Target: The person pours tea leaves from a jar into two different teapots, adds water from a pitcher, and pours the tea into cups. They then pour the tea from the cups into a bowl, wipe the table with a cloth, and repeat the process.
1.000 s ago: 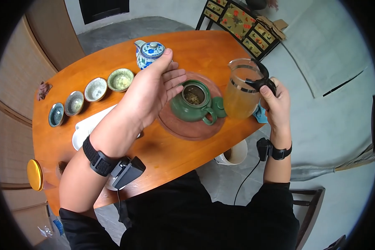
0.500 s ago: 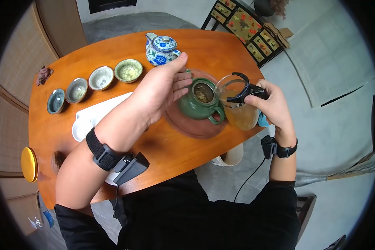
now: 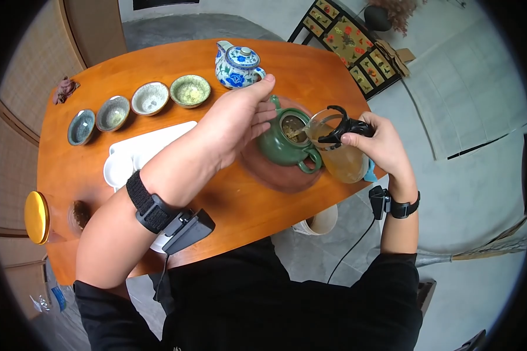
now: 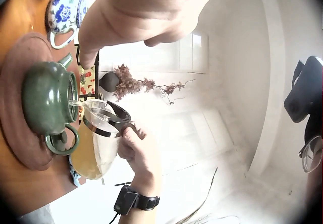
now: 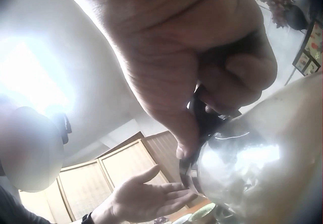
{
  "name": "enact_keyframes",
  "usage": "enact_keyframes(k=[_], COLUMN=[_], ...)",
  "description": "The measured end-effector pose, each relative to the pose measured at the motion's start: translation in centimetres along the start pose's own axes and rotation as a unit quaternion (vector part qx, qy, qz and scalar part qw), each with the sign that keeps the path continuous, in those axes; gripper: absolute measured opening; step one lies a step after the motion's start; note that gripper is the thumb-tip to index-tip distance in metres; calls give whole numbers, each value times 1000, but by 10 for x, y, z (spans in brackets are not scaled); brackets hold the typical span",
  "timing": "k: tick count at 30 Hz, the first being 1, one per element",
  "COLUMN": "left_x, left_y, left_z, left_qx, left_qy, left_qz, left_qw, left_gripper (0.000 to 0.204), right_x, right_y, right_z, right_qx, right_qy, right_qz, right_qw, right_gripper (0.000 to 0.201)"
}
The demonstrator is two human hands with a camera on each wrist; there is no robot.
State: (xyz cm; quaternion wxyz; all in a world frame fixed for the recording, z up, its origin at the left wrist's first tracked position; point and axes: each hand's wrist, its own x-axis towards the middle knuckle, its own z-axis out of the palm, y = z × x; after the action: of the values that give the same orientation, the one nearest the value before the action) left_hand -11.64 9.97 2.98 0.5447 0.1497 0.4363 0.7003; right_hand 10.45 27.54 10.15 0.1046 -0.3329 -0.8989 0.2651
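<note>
My right hand (image 3: pixel 384 144) grips the black handle of a glass pitcher (image 3: pixel 346 164) of amber liquid. The pitcher tilts with its spout at the mouth of the green teapot (image 3: pixel 275 146); in the left wrist view, a thin stream runs from the pitcher (image 4: pixel 93 153) into the teapot (image 4: pixel 45 97). The teapot is lidless, holds leaves, and stands on a round brown board (image 3: pixel 263 175). My left hand (image 3: pixel 237 120) is held with fingers extended beside the teapot, holding nothing; whether it touches the pot cannot be told.
A blue-and-white teapot (image 3: pixel 237 67) stands behind my left hand. Several small bowls (image 3: pixel 150 98) line the left side, near a white tray (image 3: pixel 152 137). A gold lid (image 3: pixel 36 217) is at the far left. Below the table edge stands a white bucket (image 3: pixel 323 221).
The pitcher has moved left and tipped toward the teapot, and its spout has come to the teapot's mouth. My left hand keeps its extended pose beside the teapot.
</note>
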Motion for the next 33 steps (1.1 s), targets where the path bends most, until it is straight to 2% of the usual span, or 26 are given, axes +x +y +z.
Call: enact_keyframes(k=[11,33], left_x=[-1,-6], left_y=[-1,-2], left_z=[-3,-9], left_qx=[1,-6], left_qy=[-6,-13], left_qz=[0,-4], left_qw=[1000,1000], left_gripper=[54,63], right_x=[5,1], right_y=[-5,-20], right_z=[-1,2], right_qx=[-36,-58], right_qy=[-13,-1], right_qz=[3,25], right_qw=[999,998], right_gripper=[45,45])
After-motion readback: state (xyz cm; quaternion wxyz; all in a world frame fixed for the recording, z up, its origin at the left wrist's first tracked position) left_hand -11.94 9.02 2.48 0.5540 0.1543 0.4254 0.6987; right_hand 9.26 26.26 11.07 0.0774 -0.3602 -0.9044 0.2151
